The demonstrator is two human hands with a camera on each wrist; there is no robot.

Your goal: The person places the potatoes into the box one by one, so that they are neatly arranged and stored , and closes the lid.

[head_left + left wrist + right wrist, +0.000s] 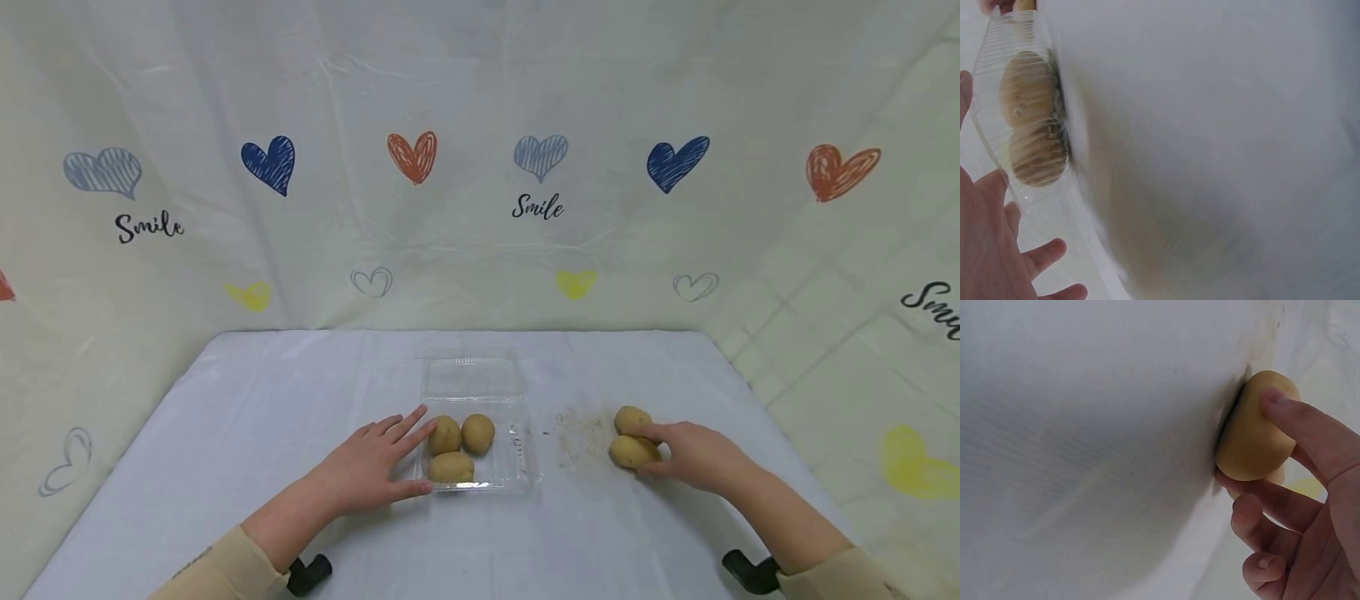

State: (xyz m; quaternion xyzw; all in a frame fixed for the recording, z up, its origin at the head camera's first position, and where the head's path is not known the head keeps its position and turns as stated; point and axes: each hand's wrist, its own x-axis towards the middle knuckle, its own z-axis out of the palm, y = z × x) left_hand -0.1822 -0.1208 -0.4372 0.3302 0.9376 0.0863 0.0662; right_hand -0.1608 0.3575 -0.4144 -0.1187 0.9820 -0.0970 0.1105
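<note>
Three potatoes point(478, 433) lie in a clear plastic clamshell box point(504, 477) whose lid is folded back. My left hand point(375, 467), fingers spread, touches the near left edge of the box; the left wrist view shows two potatoes point(1027, 90) through the box wall. To the right, my right hand point(697, 457) pinches a potato point(632, 452) between thumb and fingers. A second potato point(632, 419) lies just behind it. In the right wrist view the pinched potato point(1257, 428) sits at the cloth, thumb on one side and index finger on the other.
White cloth point(592, 533) covers the table. Brown dirt crumbs point(585, 433) are scattered between the box and the right-hand potatoes. Behind stands a curtain point(472, 83) printed with hearts.
</note>
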